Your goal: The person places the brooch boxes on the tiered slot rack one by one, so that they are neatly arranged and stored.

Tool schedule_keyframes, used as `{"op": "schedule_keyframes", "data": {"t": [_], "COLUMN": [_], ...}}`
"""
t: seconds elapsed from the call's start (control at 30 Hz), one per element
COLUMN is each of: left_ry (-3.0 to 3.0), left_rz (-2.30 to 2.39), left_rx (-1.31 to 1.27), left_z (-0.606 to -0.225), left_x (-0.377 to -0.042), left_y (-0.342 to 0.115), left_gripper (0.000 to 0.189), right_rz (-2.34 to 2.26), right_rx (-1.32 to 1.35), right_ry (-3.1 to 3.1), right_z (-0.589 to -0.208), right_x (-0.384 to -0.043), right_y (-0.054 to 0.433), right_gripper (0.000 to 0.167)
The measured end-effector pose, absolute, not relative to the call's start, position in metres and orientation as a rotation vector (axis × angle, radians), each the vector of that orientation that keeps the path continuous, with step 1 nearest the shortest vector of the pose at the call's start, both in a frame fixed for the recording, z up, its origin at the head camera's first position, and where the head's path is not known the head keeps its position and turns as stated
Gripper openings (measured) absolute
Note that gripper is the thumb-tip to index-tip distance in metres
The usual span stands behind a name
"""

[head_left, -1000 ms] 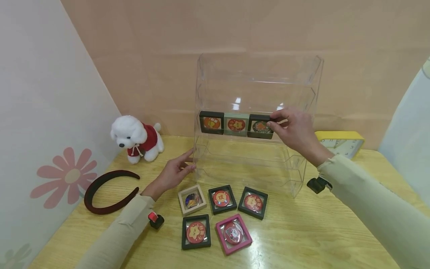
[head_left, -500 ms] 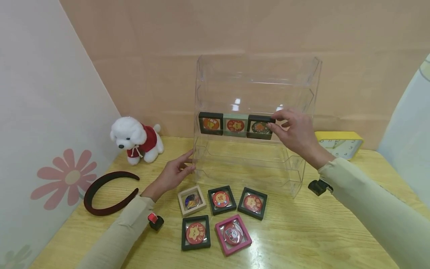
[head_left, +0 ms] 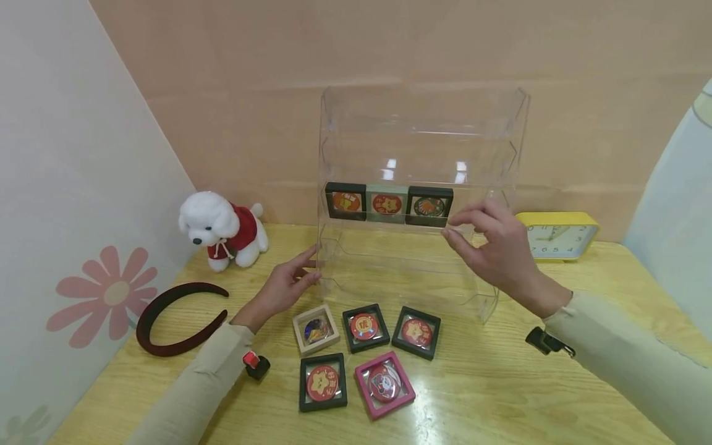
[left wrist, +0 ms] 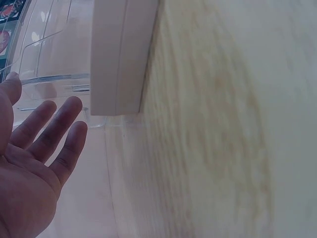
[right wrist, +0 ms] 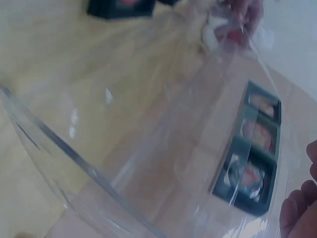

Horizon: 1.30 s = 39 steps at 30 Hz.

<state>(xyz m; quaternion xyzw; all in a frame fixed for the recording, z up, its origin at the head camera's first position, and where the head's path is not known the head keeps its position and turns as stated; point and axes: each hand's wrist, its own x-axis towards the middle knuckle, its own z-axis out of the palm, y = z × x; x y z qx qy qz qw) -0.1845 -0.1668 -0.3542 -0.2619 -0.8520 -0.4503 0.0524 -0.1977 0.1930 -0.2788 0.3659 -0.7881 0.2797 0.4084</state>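
A clear acrylic tiered rack (head_left: 423,154) stands on the table. On its middle tier sit a black-framed badge (head_left: 345,201), a pale green-framed badge (head_left: 386,203) and another black-framed badge (head_left: 429,206), side by side. My left hand (head_left: 282,287) rests its fingertips at the rack's lower left side; its fingers look loosely extended in the left wrist view (left wrist: 37,173). Just right of the third badge is my right hand (head_left: 495,247), thumb and forefinger apart with nothing between them. The right wrist view shows the badges (right wrist: 246,178) apart from the right fingertips (right wrist: 297,208).
Before the rack lie several framed badges: a beige one (head_left: 316,331), black ones (head_left: 365,327) and a pink one (head_left: 384,384). To the left are a plush white dog (head_left: 222,228) and a dark red headband (head_left: 146,327). A yellow clock (head_left: 558,236) stands behind on the right.
My right hand has let go of the third badge's right edge and moved down and right. That badge stays on the middle tier. My left hand keeps its place.
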Motion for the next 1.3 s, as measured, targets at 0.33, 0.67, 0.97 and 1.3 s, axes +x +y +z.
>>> {"op": "schedule_keyframes", "data": {"t": [0.33, 0.67, 0.97, 1.3], "left_ry": [-2.588, -2.591, -2.603, -2.598], "left_rz": [-1.378, -1.379, -1.389, -1.389], "left_rx": [-0.785, -0.779, -0.765, -0.771], "left_z": [-0.355, -0.356, -0.355, -0.354], "left_x": [-0.184, -0.184, -0.184, -0.184], "left_y": [-0.167, -0.167, -0.167, -0.166], "left_gripper": [0.051, 0.051, 0.051, 0.051], "right_rz": [0.722, 0.643, 0.539, 0.621], "right_rx": [1.136, 1.108, 0.949, 0.76], "right_ry": [-2.154, -2.5, -2.751, -2.867], "right_z": [-0.327, -0.375, -0.39, -0.39], "right_x": [-0.156, -0.137, -0.129, -0.127], "right_y": [0.189, 0.201, 0.2, 0.198], "right_gripper": [0.023, 0.018, 0.037, 0.04]}}
